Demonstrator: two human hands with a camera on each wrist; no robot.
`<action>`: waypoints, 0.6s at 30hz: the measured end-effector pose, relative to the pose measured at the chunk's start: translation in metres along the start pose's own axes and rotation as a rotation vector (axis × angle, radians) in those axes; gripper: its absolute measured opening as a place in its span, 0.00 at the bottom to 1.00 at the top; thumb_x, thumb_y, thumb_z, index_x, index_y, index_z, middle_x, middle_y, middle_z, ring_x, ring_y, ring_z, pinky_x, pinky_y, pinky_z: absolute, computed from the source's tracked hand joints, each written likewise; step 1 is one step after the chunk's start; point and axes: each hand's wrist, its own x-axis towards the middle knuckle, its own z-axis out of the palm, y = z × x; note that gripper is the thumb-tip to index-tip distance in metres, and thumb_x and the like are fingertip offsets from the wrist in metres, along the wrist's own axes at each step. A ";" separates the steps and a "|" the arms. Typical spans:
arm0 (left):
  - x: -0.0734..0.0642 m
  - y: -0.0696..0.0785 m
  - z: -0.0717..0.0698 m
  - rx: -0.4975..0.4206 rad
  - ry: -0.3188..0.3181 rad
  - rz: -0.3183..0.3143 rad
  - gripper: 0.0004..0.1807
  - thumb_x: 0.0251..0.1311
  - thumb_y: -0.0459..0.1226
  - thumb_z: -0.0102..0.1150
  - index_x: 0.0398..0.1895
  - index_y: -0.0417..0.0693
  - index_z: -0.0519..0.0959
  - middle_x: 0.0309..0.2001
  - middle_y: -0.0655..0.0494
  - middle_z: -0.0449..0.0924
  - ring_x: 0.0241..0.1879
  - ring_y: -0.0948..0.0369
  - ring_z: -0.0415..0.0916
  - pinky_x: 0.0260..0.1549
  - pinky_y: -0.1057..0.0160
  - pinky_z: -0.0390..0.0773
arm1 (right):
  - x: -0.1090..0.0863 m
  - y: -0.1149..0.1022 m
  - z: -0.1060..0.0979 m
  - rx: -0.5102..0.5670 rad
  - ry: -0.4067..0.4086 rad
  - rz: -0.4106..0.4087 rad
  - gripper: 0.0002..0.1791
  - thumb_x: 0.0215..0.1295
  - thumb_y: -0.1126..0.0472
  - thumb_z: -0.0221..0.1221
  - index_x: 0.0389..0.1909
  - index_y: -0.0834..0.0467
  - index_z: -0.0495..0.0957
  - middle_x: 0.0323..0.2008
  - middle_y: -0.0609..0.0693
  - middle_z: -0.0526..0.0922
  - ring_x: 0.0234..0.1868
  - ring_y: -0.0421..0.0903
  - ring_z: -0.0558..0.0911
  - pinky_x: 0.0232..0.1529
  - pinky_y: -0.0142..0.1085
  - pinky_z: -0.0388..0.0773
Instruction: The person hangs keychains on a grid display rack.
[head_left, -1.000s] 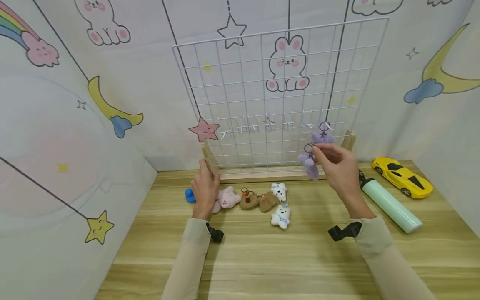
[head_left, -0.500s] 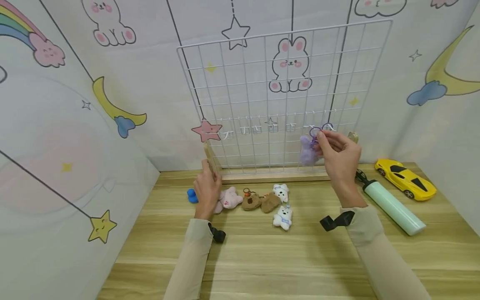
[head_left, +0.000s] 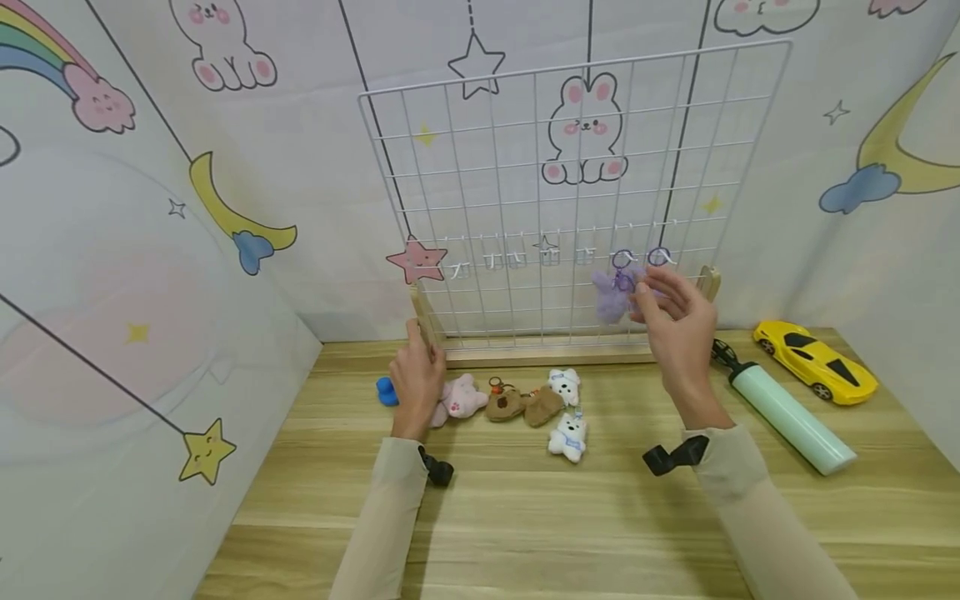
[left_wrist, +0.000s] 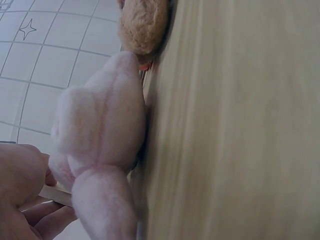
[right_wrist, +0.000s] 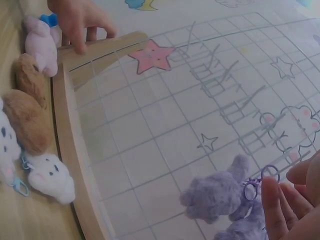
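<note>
A purple plush keychain [head_left: 610,300] hangs by its ring from a hook on a white wire grid rack with a wooden base [head_left: 540,358]. Beside it is another purple plush [right_wrist: 245,230], partly hidden by my right hand [head_left: 682,329]. That hand's fingers are relaxed near the ring, apart from it in the right wrist view. My left hand [head_left: 417,383] grips the rack's wooden foot [head_left: 422,310] at the left end. Just below that hand lies a pink plush [left_wrist: 102,120].
Brown plush keychains [head_left: 504,404] and white bear plushes [head_left: 569,437] lie before the rack. A blue object [head_left: 386,392] sits left. At right are a pale green pump [head_left: 791,417] and a yellow toy car [head_left: 816,362]. Several bare hooks [head_left: 551,257] line the grid.
My right hand brought the purple plush up to the grid; its ring now hangs on a hook and the fingers have come off it. The left hand stayed on the wooden foot.
</note>
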 end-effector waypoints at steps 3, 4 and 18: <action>-0.001 0.001 0.001 -0.002 0.001 0.001 0.21 0.73 0.36 0.62 0.65 0.45 0.71 0.31 0.33 0.86 0.25 0.35 0.83 0.28 0.37 0.80 | -0.007 0.006 -0.003 -0.039 -0.006 -0.025 0.20 0.75 0.60 0.67 0.61 0.67 0.83 0.52 0.63 0.88 0.42 0.42 0.90 0.39 0.30 0.88; -0.001 0.000 0.000 -0.002 0.002 -0.003 0.21 0.73 0.36 0.61 0.66 0.45 0.71 0.32 0.32 0.87 0.26 0.35 0.84 0.28 0.37 0.80 | -0.009 0.008 -0.003 -0.058 -0.016 -0.034 0.19 0.75 0.59 0.67 0.60 0.67 0.83 0.51 0.63 0.89 0.41 0.41 0.90 0.39 0.30 0.88; -0.001 0.000 0.001 -0.005 0.001 -0.019 0.21 0.73 0.36 0.63 0.65 0.45 0.72 0.35 0.33 0.88 0.29 0.34 0.85 0.31 0.36 0.81 | -0.043 0.051 -0.010 -0.441 -0.374 -0.063 0.12 0.77 0.58 0.67 0.54 0.59 0.88 0.48 0.56 0.92 0.44 0.29 0.87 0.45 0.22 0.82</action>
